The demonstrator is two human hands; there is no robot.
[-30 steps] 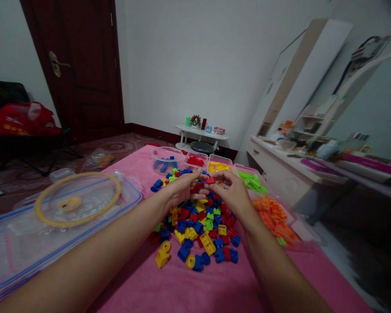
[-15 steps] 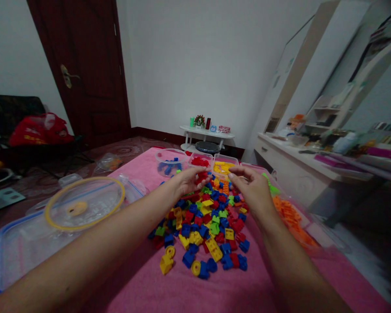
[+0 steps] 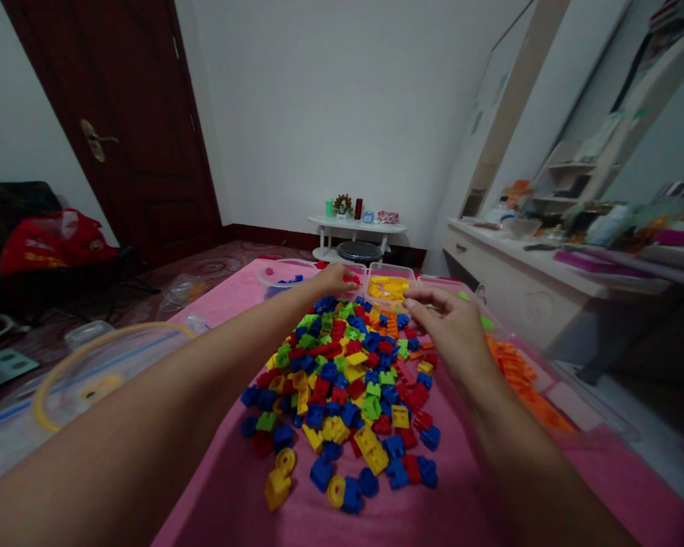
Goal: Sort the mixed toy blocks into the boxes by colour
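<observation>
A heap of small red, blue, yellow and green plastic blocks lies on a pink cloth. My left hand is stretched to the far end of the heap, at the clear box of red blocks. Its fingers are closed, with a red block at their tips. My right hand hovers over the heap's right side, fingers loosely curled and apart, nothing in them. Beside the red box stand a round tub with blue blocks and a box of yellow blocks.
A tray of orange blocks runs along the cloth's right edge, with green blocks behind my right hand. Clear lids, one with a yellow ring, lie at the left. A white dresser stands right, a small white table behind.
My hands have parted. The left one has travelled forward from the heap's middle to the red box; the right one has drifted right and slightly down. The camera has tipped lower.
</observation>
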